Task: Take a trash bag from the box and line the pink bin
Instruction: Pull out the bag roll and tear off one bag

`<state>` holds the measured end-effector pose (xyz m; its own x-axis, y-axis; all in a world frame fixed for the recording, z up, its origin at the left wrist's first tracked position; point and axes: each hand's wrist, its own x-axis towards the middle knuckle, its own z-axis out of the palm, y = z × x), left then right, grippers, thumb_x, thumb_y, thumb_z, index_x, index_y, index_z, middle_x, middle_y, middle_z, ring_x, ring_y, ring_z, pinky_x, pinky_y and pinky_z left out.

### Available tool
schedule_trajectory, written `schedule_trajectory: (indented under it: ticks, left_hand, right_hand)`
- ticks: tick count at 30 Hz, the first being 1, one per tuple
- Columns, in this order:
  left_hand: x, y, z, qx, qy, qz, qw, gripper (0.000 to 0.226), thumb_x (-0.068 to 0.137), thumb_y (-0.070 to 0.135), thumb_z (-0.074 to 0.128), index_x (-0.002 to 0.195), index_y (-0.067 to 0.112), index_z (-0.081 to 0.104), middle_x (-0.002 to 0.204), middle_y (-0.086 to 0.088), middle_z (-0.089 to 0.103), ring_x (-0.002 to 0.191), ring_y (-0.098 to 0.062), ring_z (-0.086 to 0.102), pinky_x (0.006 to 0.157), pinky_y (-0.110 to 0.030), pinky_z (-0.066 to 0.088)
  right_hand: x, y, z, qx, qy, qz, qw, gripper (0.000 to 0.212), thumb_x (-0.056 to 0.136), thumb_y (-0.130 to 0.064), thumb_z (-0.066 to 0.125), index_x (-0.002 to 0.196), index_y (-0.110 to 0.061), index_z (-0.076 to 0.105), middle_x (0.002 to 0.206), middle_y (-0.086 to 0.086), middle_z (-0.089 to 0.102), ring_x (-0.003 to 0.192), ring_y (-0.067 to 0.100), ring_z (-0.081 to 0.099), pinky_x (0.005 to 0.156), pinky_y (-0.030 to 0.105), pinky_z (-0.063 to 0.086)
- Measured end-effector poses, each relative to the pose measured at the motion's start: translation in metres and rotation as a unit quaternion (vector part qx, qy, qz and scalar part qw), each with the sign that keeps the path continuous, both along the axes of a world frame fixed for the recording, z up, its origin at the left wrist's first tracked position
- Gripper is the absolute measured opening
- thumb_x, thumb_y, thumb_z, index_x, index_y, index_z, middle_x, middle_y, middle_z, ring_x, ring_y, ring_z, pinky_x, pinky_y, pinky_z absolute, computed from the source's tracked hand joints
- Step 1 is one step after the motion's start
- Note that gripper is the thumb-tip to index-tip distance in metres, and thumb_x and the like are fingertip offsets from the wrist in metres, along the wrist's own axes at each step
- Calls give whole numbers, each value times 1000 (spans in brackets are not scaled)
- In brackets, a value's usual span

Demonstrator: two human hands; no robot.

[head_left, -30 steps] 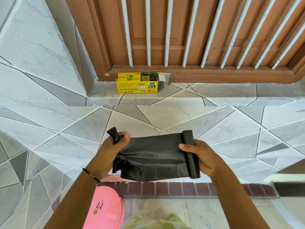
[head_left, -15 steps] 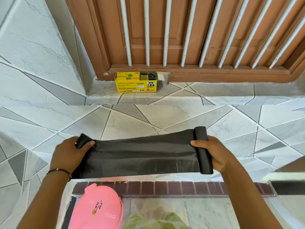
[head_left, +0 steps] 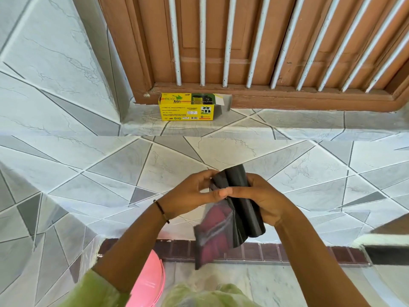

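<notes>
Both hands met at frame centre: the right hand [head_left: 263, 200] gripped the rolled black trash bag [head_left: 242, 204], the left hand [head_left: 190, 193] pinched its loose sheet; pink bin [head_left: 150, 282] at 6 o'clock, yellow box [head_left: 188, 107] at 12

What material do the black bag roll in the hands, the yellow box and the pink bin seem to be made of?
The black bag roll: thin plastic film, dull sheen; it creases, and its hanging end lets red show through. The yellow box: likely printed cardboard, with an open end flap and a grey inside. The pink bin: probably smooth moulded plastic, slightly glossy.
</notes>
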<state>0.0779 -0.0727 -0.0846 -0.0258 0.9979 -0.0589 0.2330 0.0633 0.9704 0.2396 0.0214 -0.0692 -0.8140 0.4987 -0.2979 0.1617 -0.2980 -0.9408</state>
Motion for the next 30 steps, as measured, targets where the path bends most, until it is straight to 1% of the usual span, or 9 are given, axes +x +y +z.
schedule_trajectory:
  ticks: [2,3,6,10,17,21,25,27,30]
  left_hand:
    - [0,0,-1,5,-21,19,1000,11,82,20,64,93,19,64,79,15,69,79,-1,63,72,-16,48]
    - [-1,-1,-1,13,-18,42,999,5,84,15,63,87,18,65,74,13,69,74,-1,62,67,-17,49]
    - [-7,-4,3,26,20,77,997,11,83,19,65,86,8,68,76,-1,69,72,-11,65,66,-29,56]
    - [-16,-12,7,22,70,66,995,9,83,18,66,76,12,66,62,11,64,63,-2,59,62,-14,48]
    - [-27,-27,4,-11,73,90,993,9,83,23,64,79,17,69,70,10,69,72,-5,64,64,-14,50]
    - [-41,-39,2,-15,76,117,990,17,80,27,66,81,11,69,73,9,69,72,-3,64,62,-15,51]
    - [-55,-47,0,-26,62,120,991,54,56,66,70,79,17,72,77,4,71,73,-7,67,62,-17,54]
    - [-61,-50,-2,-31,78,120,989,64,46,76,67,79,22,72,76,5,72,72,-8,67,61,-16,54]
    - [-68,-56,-2,-19,82,133,988,36,61,59,70,74,24,72,69,5,70,67,-8,65,59,-15,53]
  right_hand:
    - [4,2,-3,-33,14,-8,999,38,72,-11,69,108,1,64,106,28,65,94,35,64,89,45,52]
    - [6,4,-6,-49,19,-12,999,36,72,-10,68,106,1,65,102,24,67,92,34,65,87,42,54]
    - [12,6,-14,-75,17,-37,996,30,70,-12,68,98,-2,69,94,17,70,86,29,65,79,36,56]
    - [17,8,-19,-124,17,-51,991,40,64,-18,72,98,1,66,88,15,70,76,24,65,70,29,55]
    - [22,10,-23,-123,14,-49,991,24,69,-14,68,91,-3,70,87,14,72,75,23,69,70,29,57]
    - [29,17,-23,-144,13,-71,987,32,68,-13,67,97,1,69,91,16,72,75,25,69,69,32,57]
    - [29,19,-24,-156,9,-71,985,44,69,-16,68,107,6,64,97,19,70,81,28,68,76,35,57]
    - [27,19,-24,-158,16,-72,985,50,63,-18,73,107,5,65,98,18,71,84,27,69,79,35,57]
    - [28,20,-23,-165,17,-80,983,60,53,-22,79,105,5,65,91,15,73,79,24,70,73,33,58]
